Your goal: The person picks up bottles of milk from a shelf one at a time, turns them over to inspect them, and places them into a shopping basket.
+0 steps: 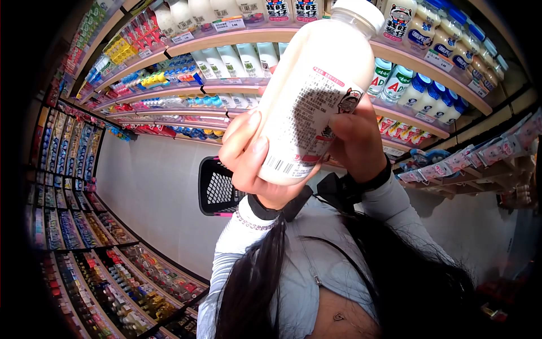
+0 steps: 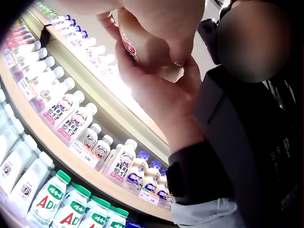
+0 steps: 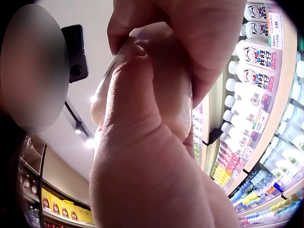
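A large white milk-drink bottle [image 1: 316, 62] with a white cap is held tilted in front of my chest, its printed back label and barcode facing me. My left hand [image 1: 248, 155] grips its lower left side, fingers along the edge near the base. From the right, my right hand [image 1: 361, 138] holds it, thumb on the label beside a cartoon figure and the other fingers hidden behind. The left wrist view shows the bottle [image 2: 156, 54] from below between both hands. In the right wrist view, a thumb lies across the bottle base [image 3: 173, 80].
Curved shelves [image 1: 226, 37] of bottled drinks with price tags stand ahead. A black shopping basket [image 1: 217, 189] with a pink edge is low behind my left hand. More stocked shelves [image 1: 68, 214] line the far left, with grey floor [image 1: 152, 186] between. A display rack [image 1: 468, 164] stands at right.
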`<action>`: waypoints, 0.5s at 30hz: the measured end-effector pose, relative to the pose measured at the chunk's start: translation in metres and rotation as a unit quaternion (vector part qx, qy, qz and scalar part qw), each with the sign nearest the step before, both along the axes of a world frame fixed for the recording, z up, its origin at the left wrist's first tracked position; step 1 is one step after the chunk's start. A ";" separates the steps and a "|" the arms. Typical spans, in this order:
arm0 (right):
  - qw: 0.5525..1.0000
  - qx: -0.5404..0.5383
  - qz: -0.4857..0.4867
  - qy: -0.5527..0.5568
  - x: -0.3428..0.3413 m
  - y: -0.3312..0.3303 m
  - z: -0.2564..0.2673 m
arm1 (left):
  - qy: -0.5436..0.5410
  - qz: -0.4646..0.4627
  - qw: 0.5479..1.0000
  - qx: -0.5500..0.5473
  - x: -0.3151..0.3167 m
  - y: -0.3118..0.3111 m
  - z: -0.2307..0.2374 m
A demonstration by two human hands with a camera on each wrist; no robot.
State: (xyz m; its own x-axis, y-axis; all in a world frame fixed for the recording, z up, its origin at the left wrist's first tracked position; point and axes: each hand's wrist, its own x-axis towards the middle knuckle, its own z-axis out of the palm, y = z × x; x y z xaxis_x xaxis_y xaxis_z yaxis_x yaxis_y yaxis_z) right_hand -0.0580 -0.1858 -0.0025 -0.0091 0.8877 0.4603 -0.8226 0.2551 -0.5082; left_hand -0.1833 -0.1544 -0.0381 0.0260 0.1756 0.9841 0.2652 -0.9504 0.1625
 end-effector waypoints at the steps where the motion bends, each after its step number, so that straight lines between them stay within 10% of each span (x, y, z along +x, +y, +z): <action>1: 1.000 -0.002 -0.002 -0.004 0.000 0.000 0.000 | 0.019 0.003 1.000 -0.006 -0.001 0.000 -0.001; 15: 0.999 0.002 -0.030 -0.021 0.004 -0.005 0.000 | 0.018 -0.022 0.999 -0.032 0.002 -0.006 -0.002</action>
State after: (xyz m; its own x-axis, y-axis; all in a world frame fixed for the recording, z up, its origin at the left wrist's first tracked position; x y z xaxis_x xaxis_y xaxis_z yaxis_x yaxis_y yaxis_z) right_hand -0.0537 -0.1906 -0.0024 0.0247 0.8856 0.4637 -0.7832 0.3055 -0.5416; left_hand -0.1814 -0.1604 -0.0401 0.0695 0.2369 0.9690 0.2301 -0.9490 0.2155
